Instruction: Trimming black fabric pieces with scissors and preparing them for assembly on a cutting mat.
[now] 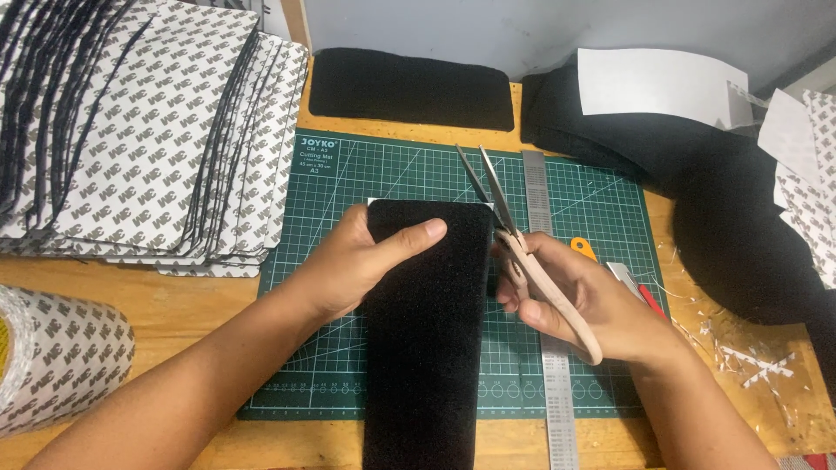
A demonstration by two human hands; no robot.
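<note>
My left hand [353, 261] grips the upper left edge of a long black felt strip [427, 348], thumb lying across its top. The strip runs down the middle of a green cutting mat [348, 174], with a sliver of white backing showing at its top left corner. My right hand [575, 300] holds scissors [492, 191] with pale pink handles. Their blades stand slightly apart, pointing away from me at the strip's upper right corner.
A steel ruler [549, 365] lies along the mat's right side, with an orange cutter [583, 248] beside it. Stacked adhesive-backed sheets [148, 130] fill the left, a tape roll [52, 357] sits lower left, black fabric [731, 200] and paper trimmings [749, 365] lie right.
</note>
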